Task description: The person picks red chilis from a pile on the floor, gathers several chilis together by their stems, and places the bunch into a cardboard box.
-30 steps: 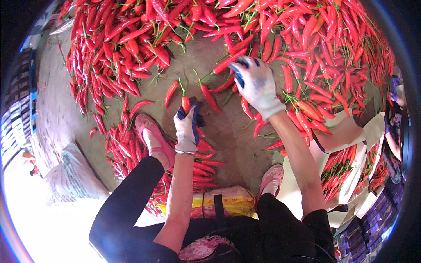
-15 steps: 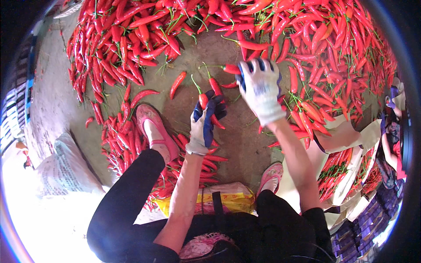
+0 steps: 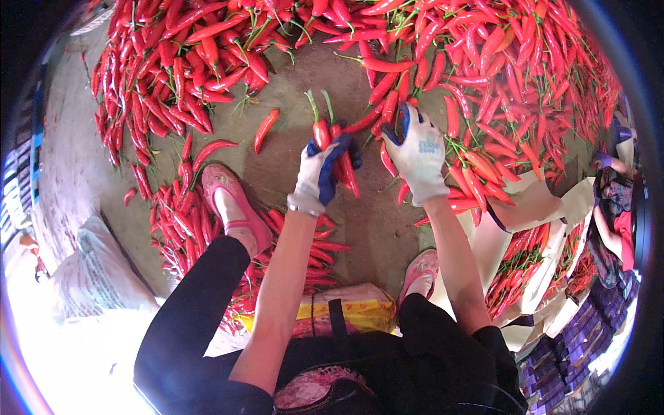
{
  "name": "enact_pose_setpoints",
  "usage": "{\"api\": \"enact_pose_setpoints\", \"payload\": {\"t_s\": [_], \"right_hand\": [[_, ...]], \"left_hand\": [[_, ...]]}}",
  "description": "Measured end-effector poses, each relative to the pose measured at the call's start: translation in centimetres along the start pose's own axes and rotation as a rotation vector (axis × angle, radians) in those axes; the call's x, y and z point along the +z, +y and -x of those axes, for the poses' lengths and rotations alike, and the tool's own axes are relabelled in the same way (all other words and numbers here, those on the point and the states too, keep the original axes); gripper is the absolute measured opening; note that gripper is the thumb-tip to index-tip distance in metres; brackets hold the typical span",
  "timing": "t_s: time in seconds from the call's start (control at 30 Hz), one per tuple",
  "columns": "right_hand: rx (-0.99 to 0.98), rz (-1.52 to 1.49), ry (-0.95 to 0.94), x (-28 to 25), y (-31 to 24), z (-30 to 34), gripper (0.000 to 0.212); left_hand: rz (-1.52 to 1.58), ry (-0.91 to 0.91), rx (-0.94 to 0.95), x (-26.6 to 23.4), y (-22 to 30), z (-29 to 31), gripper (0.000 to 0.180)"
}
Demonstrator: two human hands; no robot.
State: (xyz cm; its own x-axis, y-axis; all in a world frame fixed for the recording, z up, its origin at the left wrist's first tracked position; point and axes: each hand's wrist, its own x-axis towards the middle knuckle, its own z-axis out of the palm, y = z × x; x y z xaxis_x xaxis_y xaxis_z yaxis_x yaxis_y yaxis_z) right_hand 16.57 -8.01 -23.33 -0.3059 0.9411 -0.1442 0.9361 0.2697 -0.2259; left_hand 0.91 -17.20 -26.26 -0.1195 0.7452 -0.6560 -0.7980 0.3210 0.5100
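Both my hands wear white gloves with dark blue palms and fingers. My left hand [image 3: 318,173] is closed around a few red chili peppers [image 3: 321,133], their green stems pointing up and away from me. To its right, my right hand [image 3: 420,152] is at the edge of the pile, its thumb apart from the index finger. Loose chili peppers [image 3: 388,107] lie right by those fingertips; whether the fingers touch them is hard to make out. Another chili pepper [image 3: 386,160] shows beside the right thumb.
A big heap of red chili peppers [image 3: 484,76] spreads along the far side and right. A smaller pile [image 3: 187,228] surrounds my pink left shoe [image 3: 235,200]. A single chili pepper [image 3: 265,130] lies on the floor. Paper-lined chili peppers [image 3: 522,266], a white sack [image 3: 107,270] and another person [image 3: 612,228] are nearby.
My right hand has drawn slightly nearer, and its thumb and fingers have parted. The chili peppers in my left hand now sit closer together, stems side by side. The view has shifted slightly.
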Motion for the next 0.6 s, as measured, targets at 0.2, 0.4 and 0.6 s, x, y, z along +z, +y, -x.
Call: {"api": "enact_pose_setpoints", "payload": {"t_s": [0.2,0.4,0.6], "right_hand": [[-0.164,0.027,-0.161,2.0,-1.1,1.8,0.067],[-0.246,-0.533,-0.198,0.4,-1.2,1.2,0.039],[-0.247,0.132,0.268,0.4,0.3,-9.6,0.038]], "left_hand": [[-0.361,0.248,0.177,-1.6,-0.4,-2.2,0.025],[-0.128,0.372,0.260,-6.5,0.8,2.9,0.028],[0.086,0.352,0.302,-4.5,0.4,3.9,0.026]]}}
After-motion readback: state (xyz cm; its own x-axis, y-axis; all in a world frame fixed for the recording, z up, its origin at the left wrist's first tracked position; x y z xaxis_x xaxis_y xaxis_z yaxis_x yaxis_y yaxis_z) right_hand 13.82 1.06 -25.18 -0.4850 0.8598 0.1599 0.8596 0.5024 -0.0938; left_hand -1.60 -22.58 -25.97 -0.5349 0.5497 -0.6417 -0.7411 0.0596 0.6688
